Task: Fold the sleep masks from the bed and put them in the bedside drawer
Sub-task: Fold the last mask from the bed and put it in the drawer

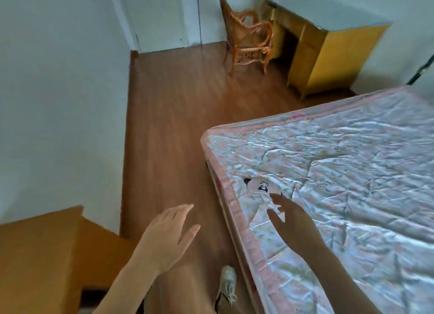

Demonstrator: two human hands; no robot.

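Note:
A pale sleep mask (261, 186) with a small panda print and black ear tabs lies flat on the bed (352, 173), close to its left edge. My right hand (291, 222) hovers over the bed just below the mask, fingers spread, fingertips almost at the mask's lower edge; it holds nothing. My left hand (171, 234) is out over the wooden floor to the left of the bed, fingers apart and empty. The bedside cabinet (40, 250) shows at the lower left, its drawer pulled out toward the bed.
The bed has a shiny crinkled cover with a pink border. A wicker chair (249, 34) and a yellow desk (328, 53) stand at the far wall. A light shoe (226, 283) is on the wooden floor (169, 130) beside the bed.

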